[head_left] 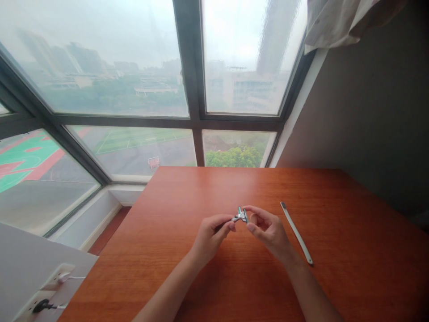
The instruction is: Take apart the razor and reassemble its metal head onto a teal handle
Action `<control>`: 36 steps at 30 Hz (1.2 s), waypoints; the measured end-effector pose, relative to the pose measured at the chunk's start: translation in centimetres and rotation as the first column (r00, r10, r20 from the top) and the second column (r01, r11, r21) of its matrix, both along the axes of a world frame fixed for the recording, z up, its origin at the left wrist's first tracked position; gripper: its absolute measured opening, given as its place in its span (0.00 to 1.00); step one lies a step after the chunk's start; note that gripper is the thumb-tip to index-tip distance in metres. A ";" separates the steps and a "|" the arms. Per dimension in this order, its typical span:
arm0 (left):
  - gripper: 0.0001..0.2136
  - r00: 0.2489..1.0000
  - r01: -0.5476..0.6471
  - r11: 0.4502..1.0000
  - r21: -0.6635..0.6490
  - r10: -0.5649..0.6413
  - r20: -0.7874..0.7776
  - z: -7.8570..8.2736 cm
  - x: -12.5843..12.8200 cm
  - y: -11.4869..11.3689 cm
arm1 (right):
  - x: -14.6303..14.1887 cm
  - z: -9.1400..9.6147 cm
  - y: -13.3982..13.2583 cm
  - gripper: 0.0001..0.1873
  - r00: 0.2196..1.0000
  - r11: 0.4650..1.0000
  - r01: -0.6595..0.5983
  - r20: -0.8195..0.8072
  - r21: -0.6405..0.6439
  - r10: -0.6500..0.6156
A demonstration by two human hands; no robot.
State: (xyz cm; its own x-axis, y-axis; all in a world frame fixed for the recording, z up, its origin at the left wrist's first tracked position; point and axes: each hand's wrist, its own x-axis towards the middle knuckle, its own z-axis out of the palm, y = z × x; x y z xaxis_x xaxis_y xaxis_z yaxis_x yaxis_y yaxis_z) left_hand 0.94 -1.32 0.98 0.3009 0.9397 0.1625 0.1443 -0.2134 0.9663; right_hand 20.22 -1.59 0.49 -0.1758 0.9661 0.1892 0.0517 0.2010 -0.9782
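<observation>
Above the table, my left hand (209, 235) is closed around the dark handle of a small razor (240, 216) with a shiny silver head. The handle is mostly hidden by my fingers. My right hand (270, 230) meets it from the other side, with thumb and forefinger pinching the ends of the metal head. To the right of that hand a toothbrush (298, 236) with a long pale handle and dark bristles lies slantwise on the wood, bristle end away from me.
The reddish-brown wooden table (161, 205) reaches to large framed windows (127, 120). On the lower left is a wall socket (43, 295) with a white plug and a black plug in it. A dark wall (368, 116) stands on the right, with a curtain (345, 22) hanging above.
</observation>
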 end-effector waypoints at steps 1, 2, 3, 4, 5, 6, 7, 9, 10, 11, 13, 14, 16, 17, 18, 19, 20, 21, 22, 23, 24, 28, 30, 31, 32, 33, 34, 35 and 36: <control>0.16 1.000 0.001 1.000 0.000 -0.001 -0.002 0.0 0.0 0.0 | 0.0 0.0 0.0 0.23 1.000 1.000 -0.005 0.002 -0.001 0.005; 0.16 1.000 0.001 1.000 -0.001 -0.001 -0.004 0.0 0.0 0.0 | 0.0 0.0 0.0 0.23 1.000 1.000 -0.011 0.004 -0.004 0.011; 0.16 1.000 0.002 1.000 -0.002 -0.002 -0.004 -0.1 0.0 0.0 | 0.0 0.0 0.0 0.23 1.000 1.000 -0.013 0.005 -0.007 0.013; 0.16 1.000 0.003 1.000 -0.003 -0.003 -0.002 -0.1 0.0 0.0 | 0.1 0.0 0.0 0.23 1.000 1.000 -0.014 0.005 -0.010 0.014; 0.16 1.000 0.005 1.000 -0.006 -0.005 0.003 -0.1 0.0 0.0 | 0.1 0.0 0.1 0.23 1.000 1.000 -0.011 0.003 -0.011 0.011; 0.15 1.000 0.005 1.000 -0.009 -0.005 0.010 -0.2 0.0 0.0 | 0.1 0.0 0.1 0.22 1.000 1.000 -0.005 0.000 -0.008 0.005; 0.15 1.000 0.003 1.000 -0.012 -0.003 0.018 -0.2 0.0 0.0 | 0.1 0.0 0.0 0.22 1.000 1.000 0.001 -0.006 -0.003 -0.001; 0.15 1.000 -0.003 1.000 -0.020 0.004 0.029 -0.3 0.1 0.0 | 0.1 0.0 0.0 0.21 1.000 1.000 0.016 -0.017 0.009 -0.016; 0.15 0.999 -0.006 1.000 -0.024 0.007 0.034 -0.4 0.1 0.0 | 0.1 0.0 0.0 0.21 1.000 1.000 0.020 -0.022 0.013 -0.020; 0.15 0.999 -0.009 1.000 -0.026 0.010 0.038 -0.4 0.1 0.0 | 0.1 0.1 0.0 0.20 0.999 1.000 0.024 -0.025 0.015 -0.023; 0.15 0.999 -0.011 1.000 -0.029 0.012 0.042 -0.5 0.1 0.1 | 0.0 0.1 -0.1 0.20 0.999 1.000 0.026 -0.028 0.011 -0.026; 0.15 0.999 -0.010 0.999 -0.030 0.012 0.042 -0.5 0.1 0.1 | 0.0 0.1 -0.1 0.20 0.999 1.000 0.025 -0.028 0.009 -0.025; 0.15 0.999 -0.008 0.999 -0.032 0.010 0.039 -0.6 0.1 0.1 | 0.0 0.1 -0.1 0.19 0.999 1.000 0.025 -0.027 0.006 -0.024; 0.15 0.999 -0.007 0.999 -0.032 0.008 0.038 -0.6 0.1 0.1 | 0.0 0.0 -0.1 0.19 0.999 1.000 0.025 -0.024 0.007 -0.025; 0.14 0.999 -0.006 0.999 -0.032 0.007 0.038 -0.6 0.1 0.1 | 0.0 0.0 -0.1 0.19 0.999 1.000 0.027 -0.022 0.009 -0.027; 0.14 0.999 -0.005 0.999 -0.033 0.007 0.040 -0.6 0.0 0.1 | 0.0 -0.1 -0.1 0.19 0.999 1.000 0.029 -0.020 0.011 -0.029; 0.14 0.999 -0.004 0.999 -0.035 0.006 0.042 -0.7 0.0 0.1 | 0.0 -0.2 0.0 0.19 0.999 0.999 0.030 -0.019 0.012 -0.030; 0.14 0.999 -0.002 0.999 -0.039 0.004 0.047 -0.7 0.0 0.1 | 0.0 -0.3 0.0 0.19 0.999 0.999 0.030 -0.019 0.012 -0.029; 0.14 0.999 0.000 0.999 -0.044 0.002 0.053 -0.6 0.1 0.1 | 0.0 -0.3 0.0 0.19 0.999 1.000 0.027 -0.020 0.010 -0.027; 0.14 0.998 0.004 0.999 -0.051 -0.001 0.061 -0.6 0.1 0.1 | 0.0 -0.4 0.0 0.19 0.999 1.000 0.026 -0.021 0.008 -0.026; 0.14 0.997 0.008 0.998 -0.060 -0.003 0.072 -0.5 0.2 0.1 | 0.0 -0.4 0.0 0.19 0.999 1.000 0.027 -0.023 0.006 -0.026; 0.14 0.990 0.024 0.994 -0.110 -0.008 0.143 -0.3 0.4 0.0 | 0.0 0.0 -0.1 0.19 0.999 1.000 0.030 -0.037 0.001 -0.030; 0.15 0.982 0.030 0.991 -0.131 -0.005 0.189 -0.2 0.4 -0.1 | -0.1 0.3 -0.2 0.19 0.998 0.999 0.031 -0.048 -0.019 -0.032; 0.15 0.978 0.027 0.990 -0.141 0.003 0.207 -0.2 0.4 -0.1 | -0.1 0.5 -0.2 0.20 0.998 0.999 0.031 -0.056 -0.031 -0.033; 0.15 0.975 0.017 0.988 -0.153 0.017 0.220 -0.1 0.4 -0.1 | -0.1 0.6 -0.2 0.20 0.997 0.999 0.031 -0.067 -0.041 -0.034; 0.14 0.973 0.004 0.986 -0.165 0.034 0.228 -0.1 0.3 0.0 | -0.1 0.7 -0.2 0.21 0.997 0.998 0.029 -0.076 -0.049 -0.032; 0.13 0.971 -0.009 0.984 -0.179 0.051 0.232 -0.1 0.2 0.1 | -0.2 0.7 -0.2 0.21 0.996 0.998 0.024 -0.082 -0.054 -0.029; 0.13 0.970 -0.022 0.981 -0.193 0.068 0.234 -0.1 0.2 0.1 | -0.3 0.6 -0.1 0.21 0.996 0.998 0.018 -0.083 -0.057 -0.023; 0.13 0.968 -0.030 0.979 -0.202 0.079 0.239 0.0 0.1 0.2 | -0.5 0.4 -0.1 0.21 0.997 0.998 0.012 -0.080 -0.060 -0.017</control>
State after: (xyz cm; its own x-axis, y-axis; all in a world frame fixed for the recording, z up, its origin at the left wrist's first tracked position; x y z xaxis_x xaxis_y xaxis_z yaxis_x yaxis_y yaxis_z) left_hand 1.05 -1.08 0.96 0.2224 0.9743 0.0367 -0.0953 -0.0158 0.9953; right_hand 19.77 -1.65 0.92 -0.1486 0.9782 0.1448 -0.0250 0.1426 -0.9895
